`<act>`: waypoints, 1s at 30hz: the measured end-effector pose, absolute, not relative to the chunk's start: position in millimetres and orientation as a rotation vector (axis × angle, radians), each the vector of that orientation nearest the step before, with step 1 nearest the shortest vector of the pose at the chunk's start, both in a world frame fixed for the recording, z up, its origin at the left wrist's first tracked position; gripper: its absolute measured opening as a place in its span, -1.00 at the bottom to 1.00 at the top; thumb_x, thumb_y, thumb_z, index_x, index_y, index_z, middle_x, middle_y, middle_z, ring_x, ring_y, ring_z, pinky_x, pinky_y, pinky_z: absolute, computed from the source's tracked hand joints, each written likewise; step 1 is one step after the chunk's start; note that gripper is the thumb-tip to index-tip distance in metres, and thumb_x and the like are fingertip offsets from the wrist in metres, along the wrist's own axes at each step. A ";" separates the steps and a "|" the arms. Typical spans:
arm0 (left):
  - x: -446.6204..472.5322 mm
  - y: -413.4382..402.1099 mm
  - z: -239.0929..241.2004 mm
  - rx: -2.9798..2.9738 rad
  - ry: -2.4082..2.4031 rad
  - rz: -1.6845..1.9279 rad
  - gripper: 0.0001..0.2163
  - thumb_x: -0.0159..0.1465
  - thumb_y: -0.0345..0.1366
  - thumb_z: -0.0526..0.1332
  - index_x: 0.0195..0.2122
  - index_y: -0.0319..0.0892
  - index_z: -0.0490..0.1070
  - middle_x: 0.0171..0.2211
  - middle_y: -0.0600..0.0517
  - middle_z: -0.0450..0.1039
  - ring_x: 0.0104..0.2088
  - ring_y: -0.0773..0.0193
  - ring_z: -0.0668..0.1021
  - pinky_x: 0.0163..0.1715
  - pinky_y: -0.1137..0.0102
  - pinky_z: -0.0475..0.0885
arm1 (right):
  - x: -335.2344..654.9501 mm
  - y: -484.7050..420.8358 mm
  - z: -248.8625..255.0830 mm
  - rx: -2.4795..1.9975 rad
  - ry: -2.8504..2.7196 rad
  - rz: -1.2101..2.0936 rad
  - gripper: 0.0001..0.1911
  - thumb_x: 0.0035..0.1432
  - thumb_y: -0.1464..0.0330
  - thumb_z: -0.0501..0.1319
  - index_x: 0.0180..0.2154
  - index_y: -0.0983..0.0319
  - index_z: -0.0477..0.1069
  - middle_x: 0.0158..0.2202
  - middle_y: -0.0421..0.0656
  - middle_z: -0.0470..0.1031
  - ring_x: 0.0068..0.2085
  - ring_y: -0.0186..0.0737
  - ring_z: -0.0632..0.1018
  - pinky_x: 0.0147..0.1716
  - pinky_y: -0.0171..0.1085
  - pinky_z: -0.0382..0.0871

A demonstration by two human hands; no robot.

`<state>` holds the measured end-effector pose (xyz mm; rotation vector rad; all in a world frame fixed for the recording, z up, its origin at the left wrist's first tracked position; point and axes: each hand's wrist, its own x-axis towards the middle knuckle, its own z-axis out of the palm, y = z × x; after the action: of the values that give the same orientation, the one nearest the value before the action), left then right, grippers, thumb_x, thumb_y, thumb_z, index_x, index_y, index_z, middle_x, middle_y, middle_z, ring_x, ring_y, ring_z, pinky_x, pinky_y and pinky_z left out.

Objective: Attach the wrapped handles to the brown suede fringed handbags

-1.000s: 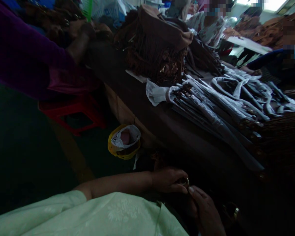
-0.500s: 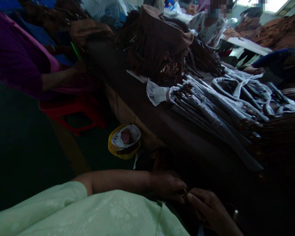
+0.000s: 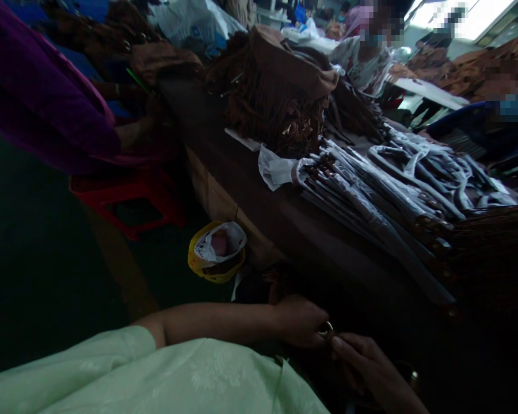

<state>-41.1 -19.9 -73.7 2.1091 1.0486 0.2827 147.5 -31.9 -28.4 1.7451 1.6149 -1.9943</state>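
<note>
My left hand (image 3: 301,319) is closed at the lower middle, with a shiny metal ring (image 3: 326,329) at its fingertips. My right hand (image 3: 365,353) comes in from the lower right. Its thumb and fingers are pressed together just beside the ring, around something too dark to make out. Brown fringe (image 3: 276,279) shows by my left wrist. To the right of my right hand, a small metal fitting (image 3: 413,376) glints in the dark. What lies below both hands is lost in shadow.
On the dark table (image 3: 259,195) lie straps in clear plastic (image 3: 380,195) and a fringed brown bag (image 3: 285,75). A yellow bag with a white liner (image 3: 218,247) stands on the floor. A co-worker in a purple sleeve (image 3: 56,109) sits on a red stool (image 3: 133,198) at left.
The ring now shows more clearly between my hands, and my left hand has turned a little. The co-worker's arm has shifted to the right. The whole view has tilted slightly.
</note>
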 end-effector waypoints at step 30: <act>-45.2 -28.4 -87.7 2.437 0.898 0.608 -0.79 0.19 -0.13 0.17 -0.40 -0.19 0.35 -0.46 -0.01 0.49 -0.46 0.24 0.53 -0.46 0.40 0.36 | 141.5 -15.8 -11.3 1.672 2.016 -1.769 -0.65 0.12 0.10 0.20 -0.48 0.26 0.41 -0.57 -0.26 0.35 -0.51 -0.34 0.35 -0.53 -0.37 0.15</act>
<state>-45.2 -28.4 -87.7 2.4375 0.8981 0.6080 141.5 -15.8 -11.3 1.6718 2.0159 -1.7688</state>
